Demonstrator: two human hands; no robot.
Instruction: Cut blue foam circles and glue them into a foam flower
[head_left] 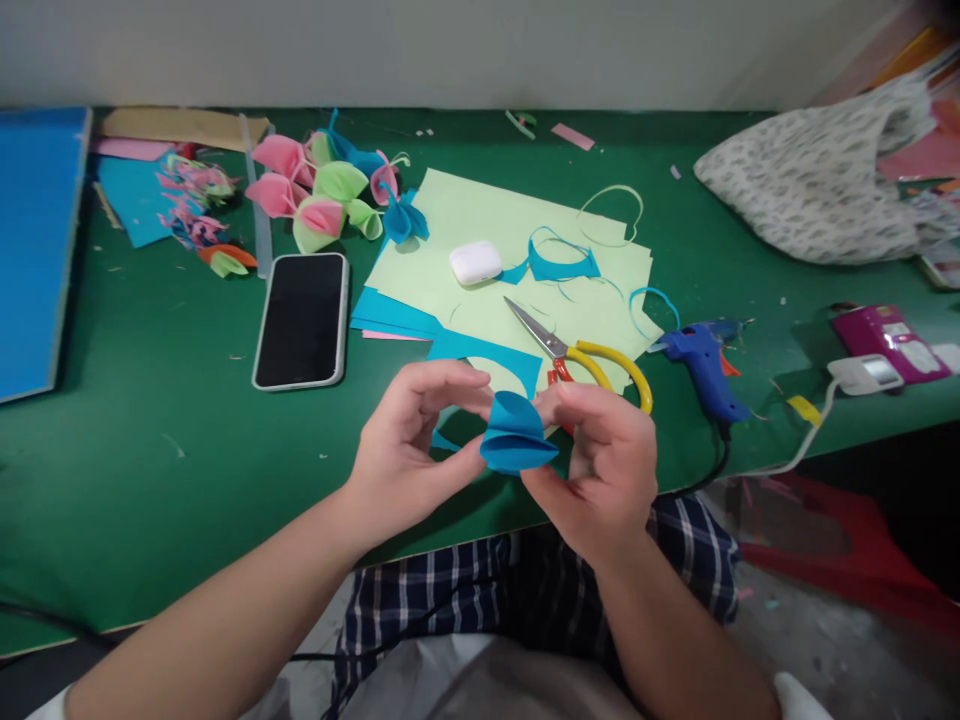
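Between both hands, just above the table's front edge, is a folded blue paper piece (516,435) with curved, pinched sides. My left hand (409,440) grips its left side, thumb low and fingers above. At its right side my right hand (600,450) pinches it between thumb and fingers. Just beyond the hands lie yellow-handled scissors (559,350), partly open, on pale green paper sheets (465,215). Cut blue paper (491,350) with a rounded hole lies under and behind the fingers. A red-handled tool is mostly hidden behind my right hand.
A phone (301,320) lies left, below folded paper flowers (322,190). A white case (475,263) and blue offcuts (562,262) rest on the sheets. Right are a blue glue gun (705,365), its cord, a purple device (885,340) and a patterned bag (795,180). A blue board (34,250) lies far left.
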